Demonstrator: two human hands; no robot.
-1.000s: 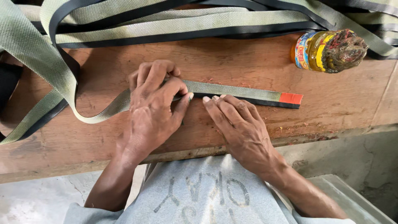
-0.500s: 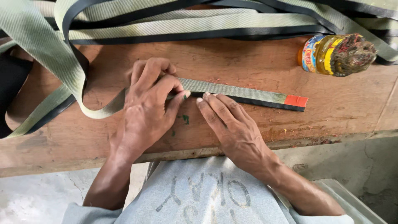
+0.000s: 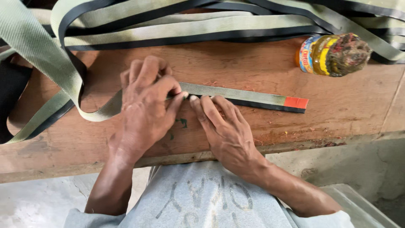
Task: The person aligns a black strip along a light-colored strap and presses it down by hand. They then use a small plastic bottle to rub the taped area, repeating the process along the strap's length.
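Under both hands, flat on wooden bench (image 3: 346, 105): olive strap (image 3: 244, 96) with black edge and red tip. Left hand (image 3: 145, 107) curled over strap, fingers (image 3: 175, 90) pressing down. Right hand (image 3: 225, 131) spread flat, fingertips touching strap's near edge. Beyond right fingers, well apart: crusted jar (image 3: 333, 55) lying sideways.

You have one package in view: a small jar (image 3: 333, 55) lying on its side on the counter (image 3: 261, 71), at the far right, just beyond the red-tipped end of the strap (image 3: 295, 102). Its wrap-around label (image 3: 314, 54) shows bands of blue, yellow and red. The jar's end that points right is crusted with dark, grimy residue. You see no signs or screens.
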